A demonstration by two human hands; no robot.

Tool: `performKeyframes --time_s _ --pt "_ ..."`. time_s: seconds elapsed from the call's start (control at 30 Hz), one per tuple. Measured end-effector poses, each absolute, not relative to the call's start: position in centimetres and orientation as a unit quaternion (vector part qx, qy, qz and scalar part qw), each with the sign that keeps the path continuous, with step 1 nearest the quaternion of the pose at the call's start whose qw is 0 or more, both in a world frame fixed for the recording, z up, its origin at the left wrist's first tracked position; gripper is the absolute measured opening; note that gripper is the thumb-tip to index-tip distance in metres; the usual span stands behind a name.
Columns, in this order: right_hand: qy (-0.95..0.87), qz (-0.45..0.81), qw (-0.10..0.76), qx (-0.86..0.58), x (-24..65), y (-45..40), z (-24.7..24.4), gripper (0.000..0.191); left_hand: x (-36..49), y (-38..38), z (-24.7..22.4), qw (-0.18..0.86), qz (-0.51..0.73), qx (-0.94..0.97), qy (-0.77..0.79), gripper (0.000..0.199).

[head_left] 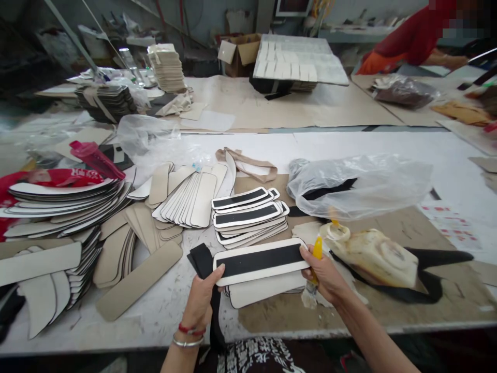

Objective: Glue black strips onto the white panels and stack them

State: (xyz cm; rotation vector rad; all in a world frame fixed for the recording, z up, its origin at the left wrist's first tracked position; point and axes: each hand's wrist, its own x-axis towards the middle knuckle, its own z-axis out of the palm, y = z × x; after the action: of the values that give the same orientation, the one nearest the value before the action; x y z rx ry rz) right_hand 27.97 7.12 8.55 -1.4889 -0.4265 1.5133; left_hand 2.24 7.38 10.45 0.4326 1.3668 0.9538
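Note:
Between my two hands is a long white panel with rounded corners and a black strip (261, 260) along its middle. My left hand (202, 300) pinches its left end, thumb on top. At the right end my right hand (320, 272) grips the panel and also holds a yellow-handled brush (317, 248), its bristle end pointing down. Just below the panel lies a stack of plain white panels (264, 292). A black strip (202, 259) trails by my left hand. Beyond the held panel sits a pile of similar black-striped panels (248, 215).
Fanned white and beige pieces (190, 202) cover the left of the table. To the right lie a stained plastic bottle (380, 256) and a clear plastic bag (365, 181). A person's red sleeve (407, 39) shows at the far right, beyond a cardboard box (240, 54).

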Motion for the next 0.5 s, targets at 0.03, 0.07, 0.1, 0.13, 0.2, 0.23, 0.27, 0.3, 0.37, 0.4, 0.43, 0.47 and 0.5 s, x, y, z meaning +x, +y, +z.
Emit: performKeyframes --time_s 0.03,0.07,0.1,0.13,0.2,0.23,0.27,0.3,0.37,0.4,0.43,0.47,0.5 --pt "-0.166 0.621 0.475 -0.602 27.8 7.7 8.5 0.036 2.3 7.9 10.3 0.647 0.426 0.191 0.603 0.023" --pt "-0.159 0.622 0.480 -0.597 27.6 8.2 8.4 0.036 2.3 8.4 10.2 0.640 0.432 0.192 0.605 0.023" --pt "-0.154 0.620 0.487 -0.595 27.4 8.8 8.2 0.036 2.4 9.0 10.0 0.633 0.438 0.192 0.609 0.023" --pt "-0.152 0.616 0.493 -0.595 27.3 9.3 8.1 0.037 2.4 9.5 9.9 0.627 0.441 0.190 0.614 0.022" --pt "-0.149 0.603 0.501 -0.602 27.0 10.2 7.7 0.038 2.3 10.5 9.7 0.621 0.445 0.181 0.619 0.022" --pt "-0.149 0.596 0.504 -0.607 26.9 10.7 7.5 0.038 2.2 11.0 9.6 0.621 0.449 0.173 0.619 0.023" --pt "-0.150 0.591 0.505 -0.611 26.8 11.2 7.4 0.038 2.1 11.5 9.7 0.623 0.451 0.163 0.618 0.025" --pt "-0.151 0.590 0.506 -0.611 26.6 11.7 7.2 0.038 2.0 12.1 9.9 0.627 0.453 0.152 0.615 0.026" --pt "-0.147 0.593 0.512 -0.604 26.3 12.8 7.2 0.038 1.9 13.3 10.3 0.636 0.458 0.131 0.607 0.029" --pt "-0.142 0.593 0.519 -0.599 26.1 13.5 7.2 0.039 1.9 14.0 10.5 0.639 0.461 0.125 0.602 0.030" --pt "-0.135 0.591 0.529 -0.594 25.9 14.2 7.2 0.040 1.9 14.8 10.6 0.641 0.466 0.125 0.597 0.031" --pt "-0.128 0.587 0.539 -0.590 25.7 14.9 7.3 0.040 1.9 15.6 10.6 0.637 0.473 0.129 0.595 0.030" --pt "-0.122 0.582 0.551 -0.586 25.6 15.5 7.3 0.041 1.9 16.4 10.4 0.627 0.480 0.141 0.598 0.030"
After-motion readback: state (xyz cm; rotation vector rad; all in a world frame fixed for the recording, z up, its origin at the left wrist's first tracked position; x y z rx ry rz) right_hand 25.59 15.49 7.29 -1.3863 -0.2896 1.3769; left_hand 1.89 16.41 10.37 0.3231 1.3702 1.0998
